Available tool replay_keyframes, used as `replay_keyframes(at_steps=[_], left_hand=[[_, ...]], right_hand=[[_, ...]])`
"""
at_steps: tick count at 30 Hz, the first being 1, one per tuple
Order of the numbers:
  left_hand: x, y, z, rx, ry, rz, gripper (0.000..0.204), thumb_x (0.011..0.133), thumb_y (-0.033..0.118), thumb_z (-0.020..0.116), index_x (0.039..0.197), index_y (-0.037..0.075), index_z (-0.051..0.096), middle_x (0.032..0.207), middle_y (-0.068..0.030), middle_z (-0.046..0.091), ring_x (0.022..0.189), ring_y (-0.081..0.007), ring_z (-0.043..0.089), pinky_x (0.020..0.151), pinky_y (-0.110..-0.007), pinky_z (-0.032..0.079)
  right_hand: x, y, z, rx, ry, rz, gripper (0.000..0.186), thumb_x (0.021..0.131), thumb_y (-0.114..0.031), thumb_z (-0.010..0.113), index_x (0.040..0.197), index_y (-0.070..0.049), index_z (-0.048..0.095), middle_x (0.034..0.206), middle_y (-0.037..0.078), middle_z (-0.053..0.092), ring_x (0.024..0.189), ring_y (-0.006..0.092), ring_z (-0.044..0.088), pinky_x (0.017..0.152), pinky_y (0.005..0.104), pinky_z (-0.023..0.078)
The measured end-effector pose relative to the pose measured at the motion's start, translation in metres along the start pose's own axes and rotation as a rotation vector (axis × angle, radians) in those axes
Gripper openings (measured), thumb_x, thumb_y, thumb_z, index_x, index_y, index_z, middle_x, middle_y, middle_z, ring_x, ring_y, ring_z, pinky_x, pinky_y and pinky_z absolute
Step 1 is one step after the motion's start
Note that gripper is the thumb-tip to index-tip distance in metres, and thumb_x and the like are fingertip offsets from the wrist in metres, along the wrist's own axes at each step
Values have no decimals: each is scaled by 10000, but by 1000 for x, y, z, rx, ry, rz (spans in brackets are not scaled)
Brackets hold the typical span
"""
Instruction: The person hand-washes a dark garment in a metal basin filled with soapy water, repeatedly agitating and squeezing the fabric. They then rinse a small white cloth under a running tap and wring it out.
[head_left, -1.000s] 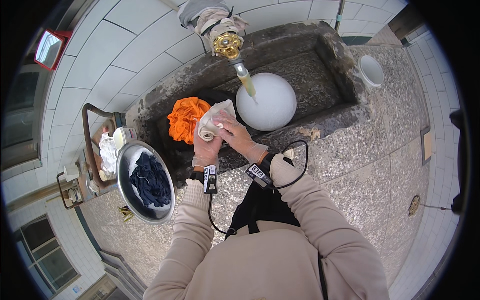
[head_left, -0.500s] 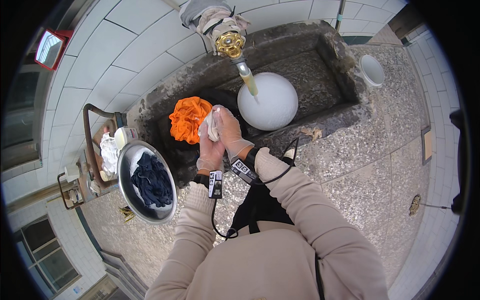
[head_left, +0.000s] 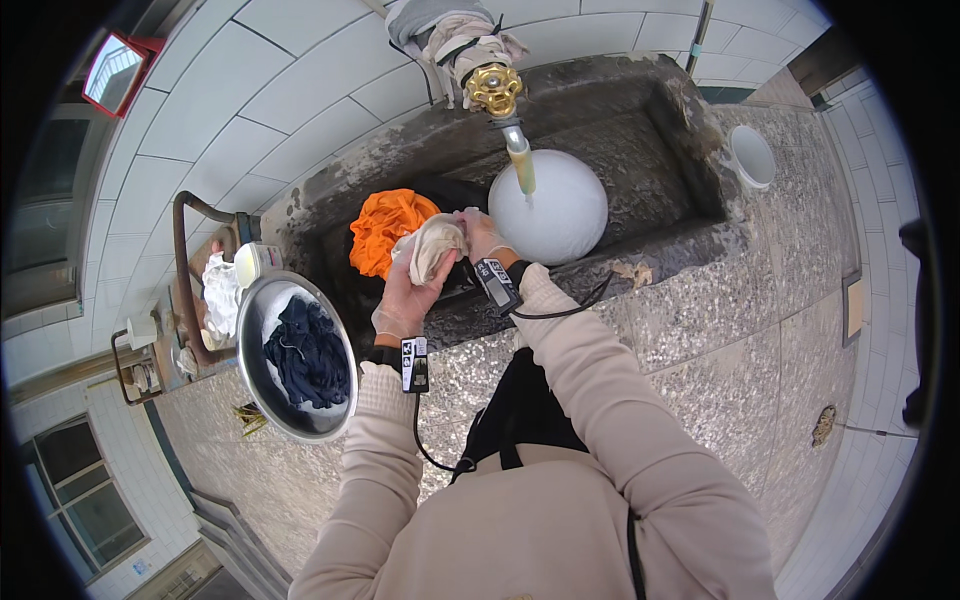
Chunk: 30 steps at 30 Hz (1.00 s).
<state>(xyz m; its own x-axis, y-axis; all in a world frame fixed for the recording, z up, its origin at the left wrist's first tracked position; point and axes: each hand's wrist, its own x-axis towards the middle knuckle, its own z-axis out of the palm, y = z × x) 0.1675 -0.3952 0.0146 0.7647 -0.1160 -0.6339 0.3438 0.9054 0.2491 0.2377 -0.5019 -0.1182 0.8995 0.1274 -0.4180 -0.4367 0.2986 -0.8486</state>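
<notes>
Over the dark stone sink, both my hands, in clear plastic gloves, hold a bunched off-white cloth. My left hand cups it from below with curled fingers. At its other end my right hand grips with closed fingers, partly hidden by the cloth. Just beyond my left hand lies a crumpled orange cloth, with dark fabric beside it. To the right of my hands, a round white basin of whitish, foamy-looking water stands under the tap, and water runs into it.
At the left, a metal bowl holds dark blue wet cloth and suds. A white tub and white cloth sit by a bent rusty pipe. A white bucket stands right of the sink. Above the tap is a brass handwheel.
My hands have moved apart, the right one toward the basin, the left slightly back. More of the off-white cloth shows between them. The whole view has shifted slightly.
</notes>
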Motion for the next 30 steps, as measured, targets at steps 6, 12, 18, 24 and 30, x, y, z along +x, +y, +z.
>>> replay_keyframes(at_steps=[6,12,18,24,30], left_hand=[[-5,18,-16,136,-36,-1,325,911,208,498,1198,55,504,1182,-104,566,1075,-261,559,894,-415,483],[14,-1,-40,690,348,131,348,873,252,580,1184,105,526,1069,-12,598,957,-147,588,769,-302,508],[4,-20,-19,682,470,454,423,915,379,509,1179,49,505,1146,-36,547,1069,-143,492,912,-299,379],[-4,-6,-6,139,-33,355,636,879,613,364,1234,96,466,1177,-57,538,1100,-196,513,925,-350,429],[-10,-2,-25,-223,-191,240,449,907,320,436,1228,8,467,1249,-119,514,1161,-246,485,1017,-398,356]], right_hand=[[-17,-18,-22,-783,-254,-615,289,726,-173,626,957,-16,553,884,174,596,844,340,588,711,382,479],[-18,-60,16,570,-88,363,247,939,-259,456,1029,-54,561,920,55,598,819,152,589,752,306,495],[-46,-93,55,144,59,-159,222,941,-191,431,885,0,528,835,44,575,773,147,554,741,275,457],[-67,-83,60,217,-367,161,231,949,-207,426,956,-2,532,1024,110,583,929,194,571,863,315,454],[-85,-91,42,476,-296,166,246,953,-220,425,967,7,518,1067,160,585,1003,240,580,889,385,464]])
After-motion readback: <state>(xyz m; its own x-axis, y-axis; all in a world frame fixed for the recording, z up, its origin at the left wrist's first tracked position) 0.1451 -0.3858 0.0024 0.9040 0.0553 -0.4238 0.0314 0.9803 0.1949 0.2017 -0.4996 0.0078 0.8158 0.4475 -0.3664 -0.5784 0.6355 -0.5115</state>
